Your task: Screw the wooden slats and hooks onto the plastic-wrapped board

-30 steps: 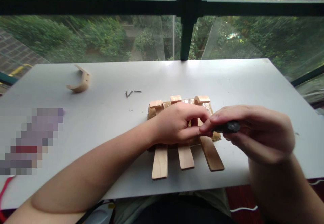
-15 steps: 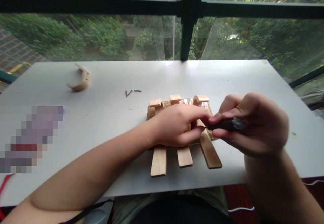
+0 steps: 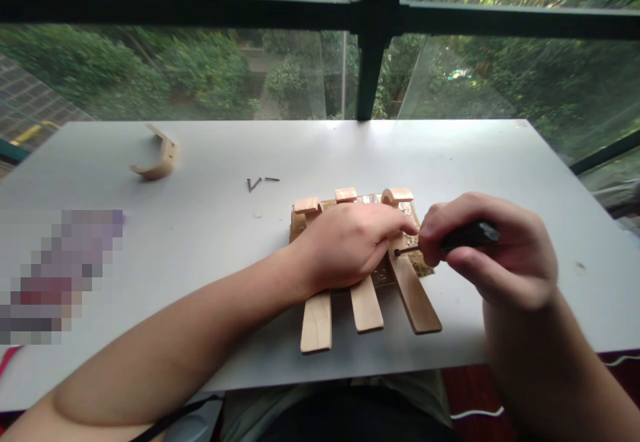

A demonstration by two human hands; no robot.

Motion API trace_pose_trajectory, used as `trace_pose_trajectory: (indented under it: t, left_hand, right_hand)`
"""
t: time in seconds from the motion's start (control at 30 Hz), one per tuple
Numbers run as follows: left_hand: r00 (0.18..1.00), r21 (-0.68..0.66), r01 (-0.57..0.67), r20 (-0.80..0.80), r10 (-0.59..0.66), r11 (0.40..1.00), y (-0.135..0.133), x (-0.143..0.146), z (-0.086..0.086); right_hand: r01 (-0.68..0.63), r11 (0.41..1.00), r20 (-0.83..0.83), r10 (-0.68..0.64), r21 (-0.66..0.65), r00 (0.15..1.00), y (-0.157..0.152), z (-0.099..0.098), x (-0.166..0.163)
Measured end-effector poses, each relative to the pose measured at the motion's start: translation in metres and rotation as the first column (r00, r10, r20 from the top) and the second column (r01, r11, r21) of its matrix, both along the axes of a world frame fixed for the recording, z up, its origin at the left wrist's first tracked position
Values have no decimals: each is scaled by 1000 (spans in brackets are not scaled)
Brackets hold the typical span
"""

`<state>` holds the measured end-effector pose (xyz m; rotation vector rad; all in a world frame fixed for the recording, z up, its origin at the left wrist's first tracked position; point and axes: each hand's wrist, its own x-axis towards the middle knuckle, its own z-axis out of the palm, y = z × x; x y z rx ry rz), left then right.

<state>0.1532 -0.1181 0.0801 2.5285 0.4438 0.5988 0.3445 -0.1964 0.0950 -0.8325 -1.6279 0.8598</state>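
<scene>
Three curved wooden hooks lie side by side across a block wrapped in brown tape (image 3: pixel 425 263): a left hook (image 3: pixel 317 322), a middle hook (image 3: pixel 367 309) and a right hook (image 3: pixel 417 299). Over the block lies my left hand (image 3: pixel 350 245), its index finger bent across the right hook and its other fingers mostly hidden beneath. My right hand (image 3: pixel 500 249) is closed around the black handle of a screwdriver (image 3: pixel 473 234). The screwdriver's thin shaft points left, and its end meets a dark screw head (image 3: pixel 397 253) on the right hook.
A loose curved wooden hook (image 3: pixel 163 159) with holes stands at the table's back left. Three loose screws (image 3: pixel 257 183) lie behind the block. The white table (image 3: pixel 210 162) reaches to a dark-framed window (image 3: pixel 373 62). A pixelated patch covers something at the left.
My right hand has shifted slightly right and tilted the screwdriver, exposing its shaft and the screw head. My left thumb and fingers have drawn back from the screw.
</scene>
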Motion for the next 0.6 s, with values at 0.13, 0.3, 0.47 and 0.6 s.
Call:
trace_pose_trajectory:
  t: [0.13,0.3,0.47,0.6]
  left_hand:
    - [998,17,-9,-66,10,1000,0,2,0]
    - [995,58,-6,-96,12,998,1,3,0]
    - [996,60,-9,-90,15,998,2,4,-1]
    - [995,61,-16,-100,22,998,2,4,-2]
  right_hand:
    - [-40,997,-41,38,-64,998,-3,4,1]
    - [-60,996,27,62,-62,998,1,1,6]
    - [-32,999,53,32,4,998,5,-2,8]
    - [-24,999,63,22,37,998,6,-3,9]
